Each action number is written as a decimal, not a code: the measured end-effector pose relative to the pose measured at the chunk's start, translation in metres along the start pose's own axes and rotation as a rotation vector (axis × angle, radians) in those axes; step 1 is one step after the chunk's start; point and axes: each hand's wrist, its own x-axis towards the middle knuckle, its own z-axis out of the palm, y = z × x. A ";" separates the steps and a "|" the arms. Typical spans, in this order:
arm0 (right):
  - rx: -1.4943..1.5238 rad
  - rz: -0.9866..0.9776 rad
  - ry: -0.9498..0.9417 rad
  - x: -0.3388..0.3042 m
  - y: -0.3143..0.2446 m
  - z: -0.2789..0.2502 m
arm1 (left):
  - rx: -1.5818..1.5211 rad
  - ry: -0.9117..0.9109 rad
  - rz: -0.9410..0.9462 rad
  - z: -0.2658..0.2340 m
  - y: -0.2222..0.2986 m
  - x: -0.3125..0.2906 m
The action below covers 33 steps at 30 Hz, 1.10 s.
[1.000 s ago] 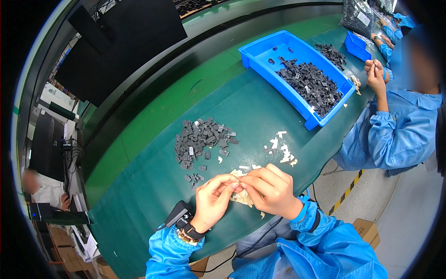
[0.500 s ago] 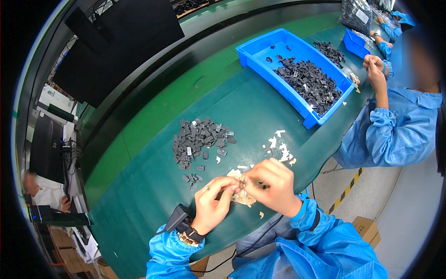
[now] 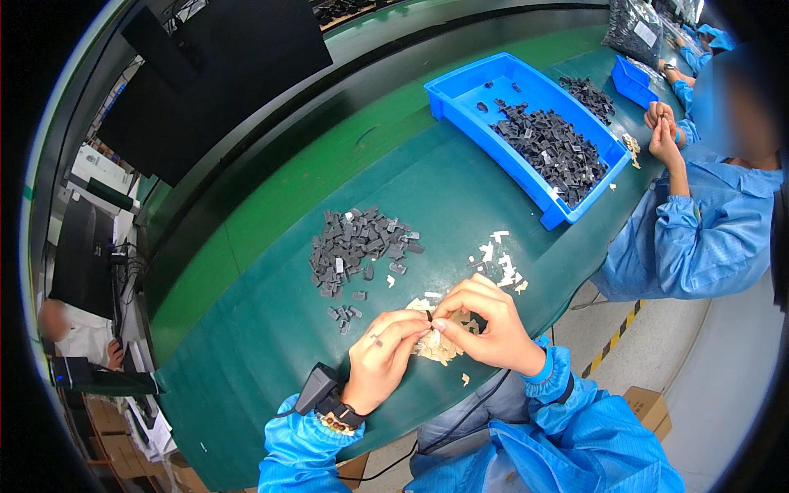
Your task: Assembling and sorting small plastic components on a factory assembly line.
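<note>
So, taking the big blue tray as the landmark: both bare hands are well apart from it, off toward the wearer and a bit left. The left hand and right hand meet at the fingertips, thumb and forefinger pinched narrow on each, with a small dark piece between them. Fingers cover most of it, so I can't tell its exact shape.

Right under the hands, also on the wearer's side of the tray, is a heap of pale scraps. Left of the tray, and nearer the wearer than it, there's a loose pile of dark pieces on the green table. White strips are scattered between the tray and the right hand. Just past the tray's right end, a co-worker's hands are held together.
</note>
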 end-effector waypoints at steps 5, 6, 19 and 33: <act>0.005 -0.008 0.009 -0.001 0.004 0.002 | 0.034 0.014 0.029 0.000 0.001 0.002; 0.003 0.003 -0.008 -0.001 0.005 0.001 | 0.031 0.022 0.018 0.001 0.001 0.002; -0.007 -0.221 0.061 -0.003 0.003 0.000 | -0.657 -0.038 -0.277 -0.004 -0.015 -0.003; -0.296 -0.547 0.196 -0.013 0.004 0.003 | -0.162 0.025 0.062 -0.008 0.000 0.000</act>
